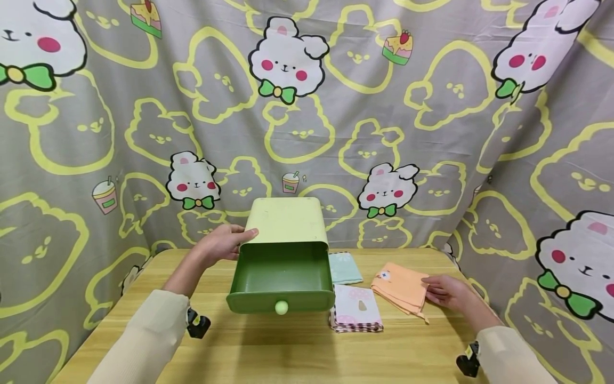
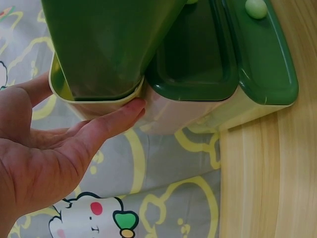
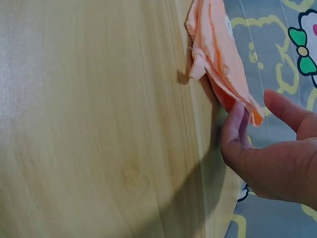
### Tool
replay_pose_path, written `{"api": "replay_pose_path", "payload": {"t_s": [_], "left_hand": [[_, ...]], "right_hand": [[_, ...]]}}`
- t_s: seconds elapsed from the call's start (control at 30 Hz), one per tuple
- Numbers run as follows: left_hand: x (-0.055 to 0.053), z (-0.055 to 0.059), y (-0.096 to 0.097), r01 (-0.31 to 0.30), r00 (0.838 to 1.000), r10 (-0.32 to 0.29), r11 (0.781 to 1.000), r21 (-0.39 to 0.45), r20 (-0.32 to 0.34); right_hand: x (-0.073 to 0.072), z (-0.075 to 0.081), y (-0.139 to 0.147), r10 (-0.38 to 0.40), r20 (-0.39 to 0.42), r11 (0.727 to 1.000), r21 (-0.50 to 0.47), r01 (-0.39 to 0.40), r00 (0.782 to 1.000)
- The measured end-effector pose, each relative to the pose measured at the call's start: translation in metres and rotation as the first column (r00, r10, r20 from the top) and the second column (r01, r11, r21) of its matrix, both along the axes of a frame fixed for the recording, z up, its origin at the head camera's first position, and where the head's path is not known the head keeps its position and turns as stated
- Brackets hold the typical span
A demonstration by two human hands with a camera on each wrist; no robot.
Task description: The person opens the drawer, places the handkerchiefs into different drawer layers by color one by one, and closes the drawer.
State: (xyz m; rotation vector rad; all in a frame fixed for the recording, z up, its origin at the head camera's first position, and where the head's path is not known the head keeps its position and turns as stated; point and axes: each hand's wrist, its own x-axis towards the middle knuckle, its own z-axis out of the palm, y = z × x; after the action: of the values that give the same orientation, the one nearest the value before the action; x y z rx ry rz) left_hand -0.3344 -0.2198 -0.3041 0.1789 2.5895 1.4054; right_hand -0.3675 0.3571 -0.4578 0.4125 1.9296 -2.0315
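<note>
A pale yellow-green drawer cabinet (image 1: 285, 216) stands on the table, its green top drawer (image 1: 280, 301) pulled out toward me. My left hand (image 1: 223, 245) rests on the cabinet's upper left corner, thumb over the top and the other fingers along the side. In the left wrist view those fingers (image 2: 106, 121) look mostly straight. At the right, an orange folded towel (image 1: 400, 285) lies on the table. My right hand (image 1: 448, 292) is at its right edge; in the right wrist view its fingers touch the towel's underside, while the thumb stands apart.
A white folded cloth (image 1: 357, 306) with a checkered edge and a mint folded cloth (image 1: 345, 268) lie between cabinet and orange towel. Lower green drawers (image 2: 270, 59) show beneath the top one. A printed grey curtain (image 1: 336, 133) surrounds the wooden table (image 1: 268, 357).
</note>
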Motion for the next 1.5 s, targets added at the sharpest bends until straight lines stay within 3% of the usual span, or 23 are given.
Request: {"api": "replay_pose_path", "payload": {"t_s": [0.3,0.67,1.03,1.17,1.5], "left_hand": [[0.001,-0.001,0.000,0.001,1.000,-0.001,1.000,0.004,0.000],[0.000,0.001,0.001,0.003,1.000,-0.003,1.000,0.003,0.002],[0.001,-0.001,0.001,-0.004,1.000,0.004,1.000,0.001,0.006],[0.002,-0.001,0.001,-0.005,1.000,0.005,1.000,0.001,-0.004],[0.002,-0.001,0.000,-0.001,1.000,0.001,1.000,0.002,-0.004]], "right_hand": [[0.000,-0.005,-0.004,0.034,-0.021,0.999,0.031,-0.034,0.999],[0.004,0.005,-0.008,-0.054,0.021,0.998,-0.026,0.055,0.998],[0.004,0.005,-0.015,0.087,-0.007,0.993,0.080,-0.086,0.996],[0.003,0.003,-0.016,0.092,-0.016,0.991,0.104,-0.089,0.996],[-0.002,-0.003,-0.007,0.133,-0.005,0.991,0.017,-0.133,0.991]]}}
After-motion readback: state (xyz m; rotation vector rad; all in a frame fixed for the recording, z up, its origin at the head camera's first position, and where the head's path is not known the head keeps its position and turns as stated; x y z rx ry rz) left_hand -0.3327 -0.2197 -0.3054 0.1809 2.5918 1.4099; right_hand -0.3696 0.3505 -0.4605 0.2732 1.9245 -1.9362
